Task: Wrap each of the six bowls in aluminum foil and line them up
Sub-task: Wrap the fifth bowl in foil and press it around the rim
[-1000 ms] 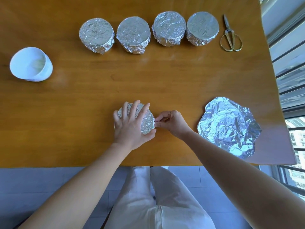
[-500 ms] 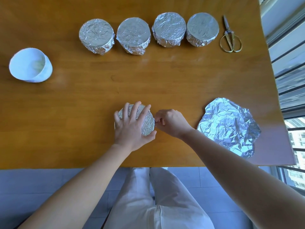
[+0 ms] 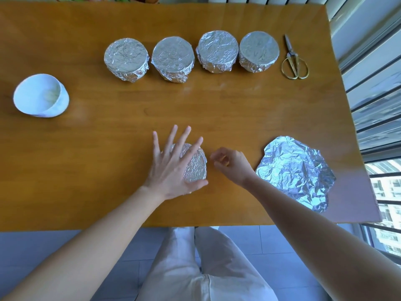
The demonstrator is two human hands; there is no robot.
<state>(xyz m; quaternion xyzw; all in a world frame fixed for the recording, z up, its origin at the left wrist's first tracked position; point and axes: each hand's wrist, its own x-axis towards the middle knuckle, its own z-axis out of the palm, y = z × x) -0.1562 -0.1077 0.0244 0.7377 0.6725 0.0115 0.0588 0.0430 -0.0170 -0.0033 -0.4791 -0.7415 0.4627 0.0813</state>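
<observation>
A foil-wrapped bowl (image 3: 195,165) stands near the table's front edge. My left hand (image 3: 173,166) lies flat on top of it, fingers straight and spread. My right hand (image 3: 231,164) hovers just right of the bowl, fingers loosely curled, holding nothing that I can see. Several wrapped bowls form a row at the back, from the leftmost (image 3: 126,59) to the rightmost (image 3: 258,51). A bare white bowl (image 3: 40,95) sits tilted at the far left. A crumpled sheet of foil (image 3: 295,172) lies at the front right.
Gold-handled scissors (image 3: 294,59) lie at the right end of the row. The wooden table (image 3: 108,131) ends close to my legs. A window with railings runs along the right side.
My left hand's fingers have straightened and spread over the bowl. My right hand has let go of the foil at the bowl's side and drawn slightly away. The camera has tilted up.
</observation>
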